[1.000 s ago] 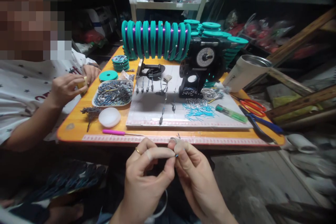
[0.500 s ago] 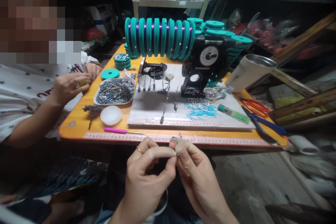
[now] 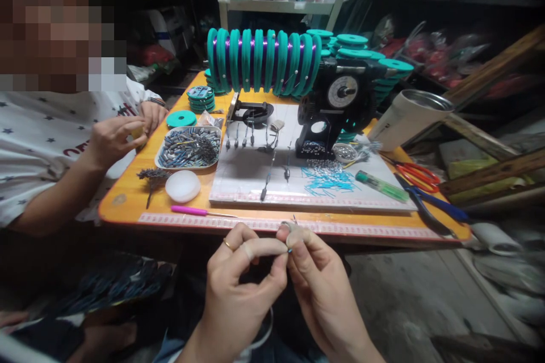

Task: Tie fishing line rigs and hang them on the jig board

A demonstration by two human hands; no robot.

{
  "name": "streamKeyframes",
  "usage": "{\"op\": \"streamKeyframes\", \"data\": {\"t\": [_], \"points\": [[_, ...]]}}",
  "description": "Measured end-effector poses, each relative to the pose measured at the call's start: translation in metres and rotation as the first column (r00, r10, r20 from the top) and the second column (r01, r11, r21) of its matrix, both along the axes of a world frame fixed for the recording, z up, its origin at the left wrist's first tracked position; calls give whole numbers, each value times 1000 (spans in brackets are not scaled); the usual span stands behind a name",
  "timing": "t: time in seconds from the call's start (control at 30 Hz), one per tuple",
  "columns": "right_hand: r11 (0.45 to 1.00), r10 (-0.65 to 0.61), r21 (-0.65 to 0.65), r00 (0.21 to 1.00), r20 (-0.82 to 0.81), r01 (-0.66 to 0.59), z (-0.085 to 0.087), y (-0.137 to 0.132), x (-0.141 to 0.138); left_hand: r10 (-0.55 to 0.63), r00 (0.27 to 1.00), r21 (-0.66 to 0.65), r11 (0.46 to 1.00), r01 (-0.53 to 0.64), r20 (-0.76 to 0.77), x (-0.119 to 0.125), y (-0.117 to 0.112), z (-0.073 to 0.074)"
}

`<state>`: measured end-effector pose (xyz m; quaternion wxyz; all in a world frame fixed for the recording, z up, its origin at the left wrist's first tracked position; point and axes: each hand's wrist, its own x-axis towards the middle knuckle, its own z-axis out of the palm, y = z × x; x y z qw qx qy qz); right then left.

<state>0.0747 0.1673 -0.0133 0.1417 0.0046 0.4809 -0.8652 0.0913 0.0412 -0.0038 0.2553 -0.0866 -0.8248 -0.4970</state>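
My left hand [image 3: 240,283] and my right hand [image 3: 326,281] meet in front of the table's near edge, fingertips pinched together. Between them is a small blue piece [image 3: 290,250], mostly hidden by the fingers; its kind cannot be made out. A thin dark tip [image 3: 294,219] sticks up above my right fingers. Pale covers wrap both index fingers, and a ring is on my left hand. Closest on the table lie a pink-handled hook tool [image 3: 190,211] and a measuring tape strip [image 3: 264,224]. Beyond them, thin lines with dark weights [image 3: 264,194] lie on the white board [image 3: 238,187].
Teal spools [image 3: 264,62] of purple line sit on a black winding machine [image 3: 340,102]. Left are a tray of small weights [image 3: 187,150] and a white dish [image 3: 183,186]. Pliers [image 3: 438,204], scissors [image 3: 419,177] and a tumbler [image 3: 411,119] stand right. A co-worker's hand [image 3: 117,144] is at left.
The view has shifted slightly, so the table appears a little further right. My hands keep nearly the same pinch on the small blue piece.
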Motion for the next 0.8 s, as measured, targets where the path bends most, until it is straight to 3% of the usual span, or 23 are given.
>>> {"op": "streamKeyframes", "data": {"t": [0.2, 0.43, 0.67, 0.8], "points": [[992, -45, 116, 996, -80, 54, -9, 1, 2, 12, 999, -30, 999, -13, -30, -1, 0, 3], [979, -60, 189, 996, -62, 71, -9, 4, 4, 10, 998, -39, 999, -12, -57, -3, 0, 4], [968, -86, 235, 996, -20, 88, -15, 7, 2, 29, 993, 0, 1000, -30, -112, -8, 1, 9], [965, -66, 255, 998, -18, 68, -21, 10, -1, 36, 991, 66, 997, -28, -128, -9, 1, 4]]}}
